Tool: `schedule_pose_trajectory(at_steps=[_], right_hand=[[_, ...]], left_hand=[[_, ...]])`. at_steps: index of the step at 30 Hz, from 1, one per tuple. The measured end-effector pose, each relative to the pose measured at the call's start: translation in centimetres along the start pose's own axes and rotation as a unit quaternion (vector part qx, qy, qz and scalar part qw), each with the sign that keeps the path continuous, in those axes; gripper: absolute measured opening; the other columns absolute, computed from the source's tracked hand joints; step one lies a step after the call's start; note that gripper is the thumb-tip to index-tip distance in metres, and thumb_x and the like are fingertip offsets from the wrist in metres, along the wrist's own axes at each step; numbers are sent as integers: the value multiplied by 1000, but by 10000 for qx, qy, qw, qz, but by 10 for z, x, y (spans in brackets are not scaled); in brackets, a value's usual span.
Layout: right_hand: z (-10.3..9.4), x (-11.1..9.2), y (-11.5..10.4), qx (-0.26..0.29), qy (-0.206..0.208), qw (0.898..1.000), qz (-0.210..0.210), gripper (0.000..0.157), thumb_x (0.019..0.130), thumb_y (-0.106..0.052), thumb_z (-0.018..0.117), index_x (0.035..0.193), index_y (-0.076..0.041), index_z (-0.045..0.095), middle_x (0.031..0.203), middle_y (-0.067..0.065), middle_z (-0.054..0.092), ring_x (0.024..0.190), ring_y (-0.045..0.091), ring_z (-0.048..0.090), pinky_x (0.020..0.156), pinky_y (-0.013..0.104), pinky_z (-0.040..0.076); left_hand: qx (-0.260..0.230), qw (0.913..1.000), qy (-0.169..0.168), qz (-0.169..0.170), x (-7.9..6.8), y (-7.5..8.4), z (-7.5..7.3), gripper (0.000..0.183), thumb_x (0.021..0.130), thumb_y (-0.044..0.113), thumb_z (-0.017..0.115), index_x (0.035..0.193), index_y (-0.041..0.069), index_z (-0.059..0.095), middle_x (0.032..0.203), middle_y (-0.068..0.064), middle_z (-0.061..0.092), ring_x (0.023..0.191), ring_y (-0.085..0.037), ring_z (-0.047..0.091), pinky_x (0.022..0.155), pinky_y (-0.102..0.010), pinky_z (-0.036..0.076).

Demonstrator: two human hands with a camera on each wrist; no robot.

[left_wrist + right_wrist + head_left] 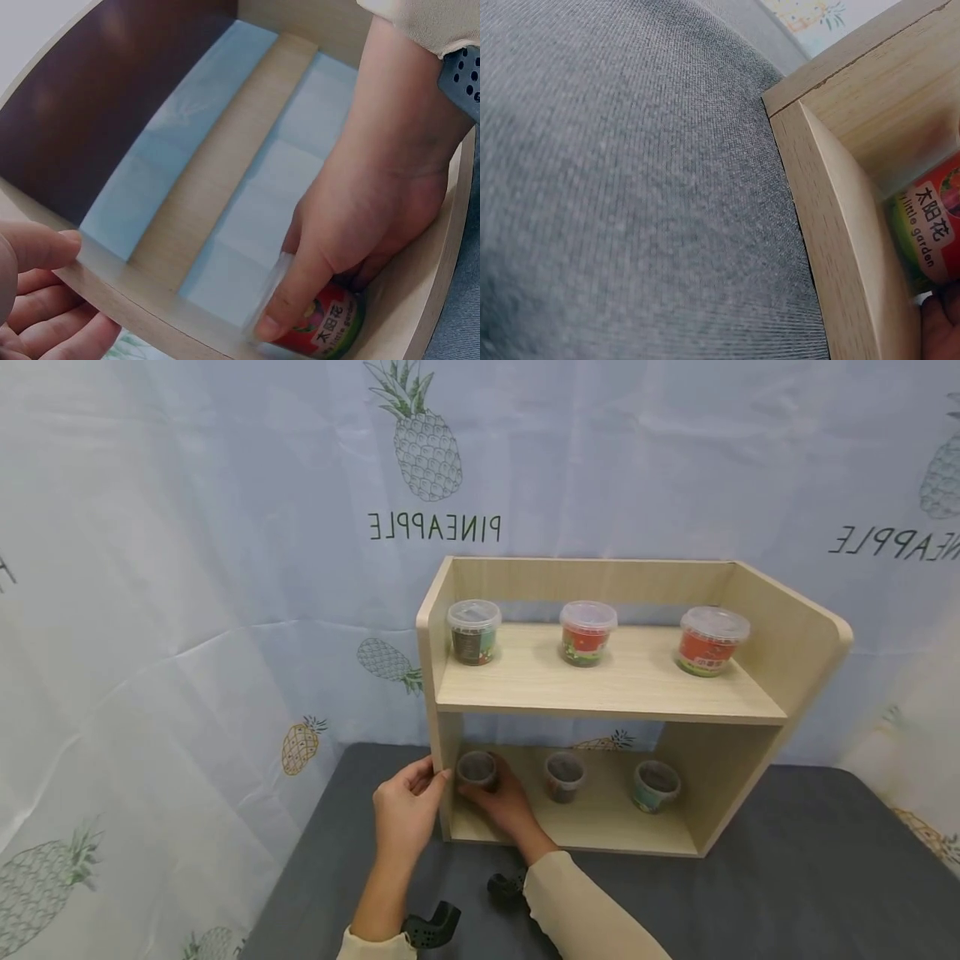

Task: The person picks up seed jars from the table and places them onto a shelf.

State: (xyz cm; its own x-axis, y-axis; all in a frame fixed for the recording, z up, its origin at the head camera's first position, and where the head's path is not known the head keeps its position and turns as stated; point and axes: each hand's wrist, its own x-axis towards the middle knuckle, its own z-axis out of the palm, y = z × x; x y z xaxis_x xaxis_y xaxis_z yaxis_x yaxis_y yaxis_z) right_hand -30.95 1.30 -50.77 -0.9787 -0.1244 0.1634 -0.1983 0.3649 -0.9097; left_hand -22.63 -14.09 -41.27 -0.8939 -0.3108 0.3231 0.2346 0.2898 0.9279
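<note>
A two-tier wooden shelf (600,716) stands on the dark table. At its left side panel my left hand (405,814) pinches the front edge, thumb inside and fingers outside in the left wrist view. My right hand (512,803) reaches into the lower tier and grips a small lidded plastic cup (477,768) at the left end. In the left wrist view this cup (341,319) shows a red and green label, with the thumb across its lid side. Only part of the cup (930,225) and some fingers (939,322) appear in the right wrist view.
Two more cups stand on the lower tier, one in the middle (564,777) and one at the right (655,786). The upper board holds a dark-labelled cup (474,632) and two red-labelled cups (587,633). A pineapple-print curtain (285,527) hangs behind the table (810,852).
</note>
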Motion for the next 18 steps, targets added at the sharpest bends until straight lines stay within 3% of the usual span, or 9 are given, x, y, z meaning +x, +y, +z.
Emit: schedule_pose_trajectory(at_steps=[18], right_hand=[[-5,-4,-3,-92,-140,9997,169,90,80,-46,80,149,-6,38,144,18,50,131,35,50,106,54,42]], left_hand=[[-50,10000,-4,61,-1,2,-2,29,87,15,77,112,2,74,105,-14,74,97,-23,73,79,-30,60]])
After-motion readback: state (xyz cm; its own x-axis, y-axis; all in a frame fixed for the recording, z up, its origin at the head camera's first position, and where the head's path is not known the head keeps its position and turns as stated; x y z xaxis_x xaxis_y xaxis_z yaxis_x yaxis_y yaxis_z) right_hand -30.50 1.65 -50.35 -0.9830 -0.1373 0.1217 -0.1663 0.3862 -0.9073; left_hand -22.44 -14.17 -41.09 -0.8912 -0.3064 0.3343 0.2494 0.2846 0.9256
